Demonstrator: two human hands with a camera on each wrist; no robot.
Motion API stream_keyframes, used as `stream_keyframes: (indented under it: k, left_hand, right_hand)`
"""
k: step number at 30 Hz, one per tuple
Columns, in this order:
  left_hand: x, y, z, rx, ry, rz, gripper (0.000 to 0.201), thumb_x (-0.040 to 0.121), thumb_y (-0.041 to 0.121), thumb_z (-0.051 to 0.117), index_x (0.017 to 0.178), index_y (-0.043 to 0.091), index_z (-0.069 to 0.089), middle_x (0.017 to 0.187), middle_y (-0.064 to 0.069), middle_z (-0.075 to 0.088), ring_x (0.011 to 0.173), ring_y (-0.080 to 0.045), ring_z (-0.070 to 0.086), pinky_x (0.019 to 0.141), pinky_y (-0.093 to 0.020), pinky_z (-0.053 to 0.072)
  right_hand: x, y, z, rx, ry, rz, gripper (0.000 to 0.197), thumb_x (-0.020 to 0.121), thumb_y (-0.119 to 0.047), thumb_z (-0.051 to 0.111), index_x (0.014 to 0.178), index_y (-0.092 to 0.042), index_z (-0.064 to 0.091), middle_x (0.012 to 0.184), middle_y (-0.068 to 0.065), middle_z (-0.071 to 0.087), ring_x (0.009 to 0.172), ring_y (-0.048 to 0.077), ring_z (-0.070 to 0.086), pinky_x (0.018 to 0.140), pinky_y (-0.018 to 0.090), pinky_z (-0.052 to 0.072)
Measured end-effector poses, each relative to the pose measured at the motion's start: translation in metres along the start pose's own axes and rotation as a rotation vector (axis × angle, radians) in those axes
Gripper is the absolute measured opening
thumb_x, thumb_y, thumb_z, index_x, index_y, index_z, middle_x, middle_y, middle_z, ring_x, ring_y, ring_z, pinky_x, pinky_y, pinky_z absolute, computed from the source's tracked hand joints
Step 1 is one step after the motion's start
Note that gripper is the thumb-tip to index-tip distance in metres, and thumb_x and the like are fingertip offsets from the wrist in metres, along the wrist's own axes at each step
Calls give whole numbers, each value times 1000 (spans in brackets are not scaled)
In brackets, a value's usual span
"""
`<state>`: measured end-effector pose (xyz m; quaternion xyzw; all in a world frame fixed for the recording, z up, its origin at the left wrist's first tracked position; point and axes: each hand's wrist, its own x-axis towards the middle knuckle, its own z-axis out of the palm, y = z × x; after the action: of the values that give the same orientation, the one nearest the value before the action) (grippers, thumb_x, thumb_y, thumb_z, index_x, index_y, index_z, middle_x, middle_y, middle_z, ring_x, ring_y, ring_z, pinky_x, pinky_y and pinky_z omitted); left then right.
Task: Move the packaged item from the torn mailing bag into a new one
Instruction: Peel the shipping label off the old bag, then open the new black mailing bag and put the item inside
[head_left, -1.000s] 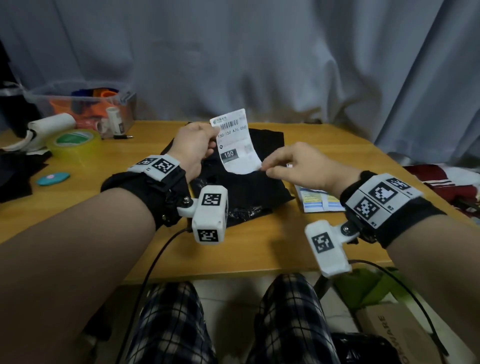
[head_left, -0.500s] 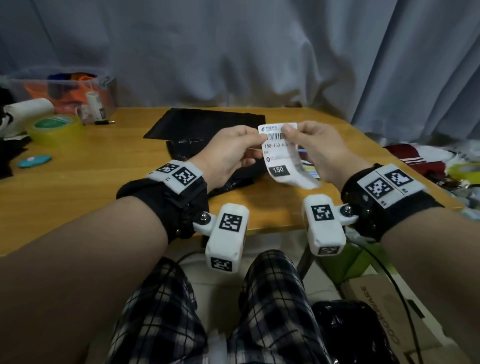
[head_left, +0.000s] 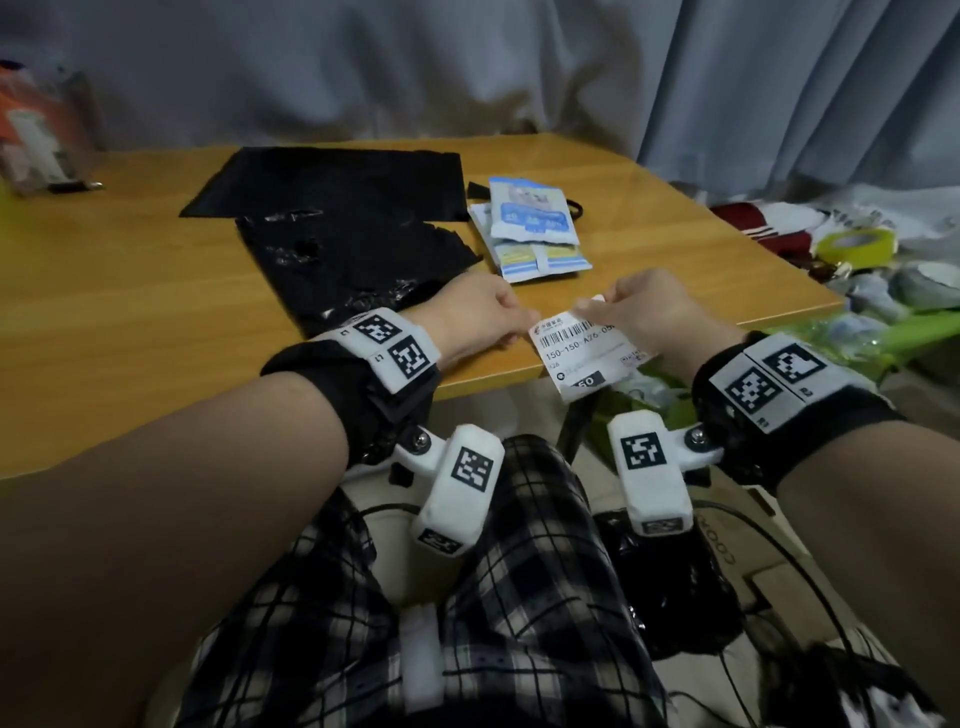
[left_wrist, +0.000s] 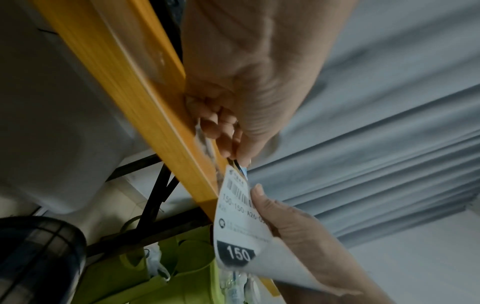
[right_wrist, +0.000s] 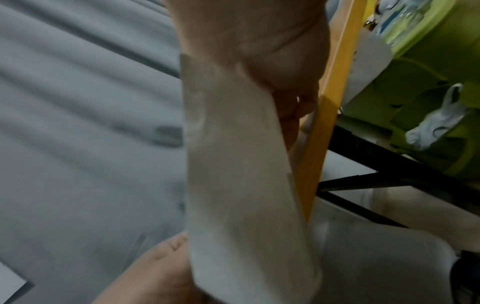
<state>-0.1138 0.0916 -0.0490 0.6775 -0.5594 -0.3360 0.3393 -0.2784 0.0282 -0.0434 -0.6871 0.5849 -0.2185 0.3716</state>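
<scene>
Far left of head view: blurred plastic bin (head_left: 41, 130), upper left. Centre-left on the table (head_left: 130, 291): flat black new mailing bag (head_left: 332, 179) at back, torn mailing bag (head_left: 358, 265) with holes in front of it, empty-looking. Just right of both, upper centre: packaged item (head_left: 535, 226), blue-white pouches, lying bare on the wood, in neither bag.

Left hand (head_left: 480, 317), lower centre at the table's near edge: fingers curled, pinching near the shipping label (head_left: 582, 353); grip on its corner not clear, the wrist view shows a thin strip at the fingertips (left_wrist: 226, 142). Right hand (head_left: 649, 312) pinches the label's top edge, thumb on the print.

Change: a second ago the label was held up over the bags; since then both hands have pulled back to the table edge and the item now shows uncovered. Judgement: label handling underway, item transfer into the new bag not yet started.

Right: green tape roll (head_left: 857, 244), clutter off-table.
</scene>
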Motion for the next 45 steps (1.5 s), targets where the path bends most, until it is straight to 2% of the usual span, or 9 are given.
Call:
stream_keyframes:
  k: [5, 8, 11, 16, 19, 25, 31, 35, 45]
  left_hand:
    - [6, 4, 4, 121, 63, 3, 20, 87, 30, 63, 80, 12, 64, 75, -3, 63, 69, -13, 54, 72, -28, 48]
    - [8, 5, 5, 130, 77, 5, 20, 88, 31, 62, 82, 12, 63, 77, -4, 62, 68, -13, 53, 68, -25, 45]
    - [9, 6, 4, 130, 87, 2, 20, 88, 30, 62, 83, 11, 62, 80, -5, 62, 67, -10, 51, 64, -21, 41]
    - [10, 4, 1, 164, 111, -7, 20, 89, 29, 60, 89, 9, 63, 80, -3, 60, 69, -11, 52, 60, -17, 38]
    - [10, 6, -4, 207, 129, -20, 21, 90, 31, 59, 92, 10, 63, 85, -4, 62, 78, -15, 56, 62, -20, 41]
    - [4, 19, -33, 271, 172, 50, 21, 93, 26, 54, 85, 7, 60, 82, -9, 61, 61, -12, 48, 59, -20, 41]
    - [-6, 15, -82, 255, 303, 43, 20, 92, 29, 55, 89, 10, 61, 81, -2, 62, 66, -11, 52, 60, -24, 43]
    - [-14, -4, -116, 243, 383, -6, 13, 91, 30, 56, 89, 17, 57, 79, 6, 54, 77, -12, 52, 69, -27, 40]
    - [14, -55, -181, 202, 485, -118, 31, 87, 30, 62, 110, 10, 56, 114, -9, 56, 94, -18, 54, 79, -26, 43]
  right_hand:
    - [-2, 3, -6, -172, 7, 20, 31, 84, -36, 69, 96, -8, 60, 93, 8, 61, 77, 19, 54, 61, 26, 42]
    - [0, 1, -4, -345, 19, -12, 53, 80, -40, 71, 116, -3, 60, 102, 9, 61, 92, 21, 56, 69, 27, 44]
    - [4, 3, -5, -480, 25, -39, 55, 74, -49, 73, 108, -8, 56, 95, 2, 54, 87, 18, 52, 63, 28, 43]
    - [8, 6, -12, -538, 13, -12, 71, 74, -46, 75, 125, -8, 45, 105, 3, 54, 98, 21, 52, 73, 32, 42]
    - [5, 1, -15, -540, 25, -41, 54, 80, -32, 72, 122, -8, 49, 115, 10, 59, 103, 24, 56, 73, 33, 44]
    - [0, -40, -8, -539, 88, -242, 35, 85, -23, 66, 114, -7, 56, 113, 11, 61, 104, 28, 57, 75, 30, 44]
    - [2, -92, 19, -468, 36, -406, 31, 87, -26, 62, 110, -5, 59, 110, 13, 64, 105, 28, 58, 81, 32, 47]
    - [7, -115, 38, -411, -12, -464, 29, 89, -28, 59, 110, -8, 59, 100, 8, 63, 101, 23, 57, 73, 26, 40]
    - [62, -156, 69, -341, -135, -539, 11, 89, -25, 60, 94, -16, 59, 88, -1, 59, 88, 17, 57, 75, 29, 45]
